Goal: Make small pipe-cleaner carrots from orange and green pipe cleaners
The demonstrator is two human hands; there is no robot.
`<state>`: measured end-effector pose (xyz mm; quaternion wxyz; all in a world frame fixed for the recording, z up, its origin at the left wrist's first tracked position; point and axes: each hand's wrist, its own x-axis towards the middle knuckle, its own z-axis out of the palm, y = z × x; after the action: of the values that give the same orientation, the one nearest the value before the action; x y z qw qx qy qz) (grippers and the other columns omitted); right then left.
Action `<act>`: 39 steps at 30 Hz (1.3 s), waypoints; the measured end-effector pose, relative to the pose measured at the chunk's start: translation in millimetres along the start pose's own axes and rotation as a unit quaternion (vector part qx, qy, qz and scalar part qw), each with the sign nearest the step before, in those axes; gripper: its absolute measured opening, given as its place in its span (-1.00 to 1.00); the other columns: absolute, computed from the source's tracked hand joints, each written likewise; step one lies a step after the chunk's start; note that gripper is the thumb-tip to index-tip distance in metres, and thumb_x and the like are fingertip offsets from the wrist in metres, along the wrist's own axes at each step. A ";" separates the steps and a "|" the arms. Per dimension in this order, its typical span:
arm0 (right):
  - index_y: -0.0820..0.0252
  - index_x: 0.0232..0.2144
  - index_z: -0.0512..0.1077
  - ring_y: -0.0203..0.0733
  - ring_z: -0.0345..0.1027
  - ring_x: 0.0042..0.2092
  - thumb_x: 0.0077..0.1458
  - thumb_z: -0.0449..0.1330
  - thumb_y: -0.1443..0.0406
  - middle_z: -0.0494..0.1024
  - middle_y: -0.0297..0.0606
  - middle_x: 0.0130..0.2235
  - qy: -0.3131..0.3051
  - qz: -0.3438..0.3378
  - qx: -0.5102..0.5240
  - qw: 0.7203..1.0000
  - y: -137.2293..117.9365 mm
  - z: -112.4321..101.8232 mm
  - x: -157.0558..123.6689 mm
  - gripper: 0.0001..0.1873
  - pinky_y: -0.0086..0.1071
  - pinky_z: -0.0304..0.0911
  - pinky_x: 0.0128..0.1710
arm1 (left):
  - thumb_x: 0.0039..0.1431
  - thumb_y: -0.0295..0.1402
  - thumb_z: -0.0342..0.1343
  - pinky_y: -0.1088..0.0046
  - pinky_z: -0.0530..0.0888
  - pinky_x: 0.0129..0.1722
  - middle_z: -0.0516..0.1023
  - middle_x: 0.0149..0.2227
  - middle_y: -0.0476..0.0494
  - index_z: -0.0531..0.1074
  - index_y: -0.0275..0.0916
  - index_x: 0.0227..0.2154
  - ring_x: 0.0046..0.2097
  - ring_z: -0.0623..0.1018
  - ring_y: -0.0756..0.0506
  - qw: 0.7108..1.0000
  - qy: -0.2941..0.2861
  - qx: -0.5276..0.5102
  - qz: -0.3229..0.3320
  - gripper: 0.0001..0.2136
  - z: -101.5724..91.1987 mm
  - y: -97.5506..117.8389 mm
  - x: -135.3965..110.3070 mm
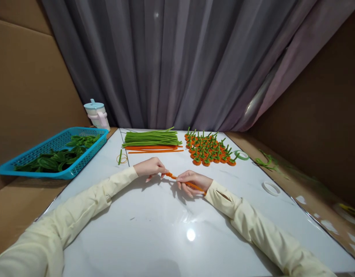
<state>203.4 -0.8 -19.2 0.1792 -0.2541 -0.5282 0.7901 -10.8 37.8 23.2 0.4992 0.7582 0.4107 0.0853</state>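
the left hand [150, 168] is pinching the twisted end of an orange pipe cleaner [171, 176] between its fingertips, while the right hand [194, 182] is gripping the same piece farther along, its tail running under the palm toward the wrist. the pipe cleaner is hanging between the two hands, just above the middle of the white bench [154, 238]. beyond the left hand, a stack of green pipe cleaners [151, 138] is lying behind a few loose orange pipe cleaners [155, 151]. to the right of these, many small orange pieces with green stalks [209, 150] are standing in close rows, and a green tape roll [241, 155] is lying beside them. a white tape roll [271, 188] is lying nearer the right sleeve. on the far left, a blue basket [35, 174] is holding green leaves [57, 159].
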 end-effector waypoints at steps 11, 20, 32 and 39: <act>0.35 -0.51 0.31 -0.43 0.02 -0.87 0.09 0.06 0.26 0.44 -0.31 -0.70 -0.036 -0.004 0.023 0.999 0.0 -3.0 -5.0 -0.76 -0.60 -0.19 -0.94 | -0.06 -0.24 0.17 0.60 0.13 -0.89 -0.06 -0.82 0.16 0.44 -0.33 -0.67 -0.77 -0.06 0.13 0.974 -0.191 -0.115 -0.042 -0.75 -7.5 4.2 -6.1; 0.28 -0.54 0.27 -0.50 -0.08 -0.86 0.04 0.13 0.22 0.36 -0.42 -0.76 0.064 -0.064 0.020 0.996 -1.0 -3.6 -1.9 -0.76 -0.62 -0.24 -0.91 | 0.00 -0.27 0.15 0.71 -0.04 -0.93 -0.16 -0.73 0.21 0.30 -0.31 -0.63 -0.71 -0.20 0.16 0.913 -0.187 -0.359 -0.045 -0.75 7.4 -20.0 7.4; 0.29 -0.32 0.27 -0.47 -0.05 -0.83 0.10 0.08 0.16 0.45 -0.36 -0.67 0.096 -0.088 -0.003 0.992 3.6 -1.9 5.9 -0.74 -0.59 -0.22 -0.87 | 0.05 -0.20 0.10 0.72 -0.08 -0.90 -0.16 -0.71 0.21 0.14 -0.24 -0.63 -0.71 -0.21 0.15 0.905 -0.100 -0.412 -0.035 -0.68 15.3 -19.2 11.9; 0.20 -0.12 0.31 -0.56 -0.14 -0.76 0.04 0.17 0.14 0.46 -0.39 -0.49 0.208 -0.147 -0.048 0.966 2.0 6.1 7.0 -0.62 -0.56 -0.24 -0.80 | 0.07 -0.17 0.07 0.72 -0.09 -0.87 -0.18 -0.69 0.21 0.11 -0.23 -0.63 -0.72 -0.17 0.15 0.908 -0.057 -0.416 -0.009 -0.66 16.5 -20.3 14.3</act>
<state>194.2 -2.3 -20.7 0.3870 -0.3404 -0.5481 0.6587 -3.6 40.0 -5.6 0.7924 0.4816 0.3160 0.2006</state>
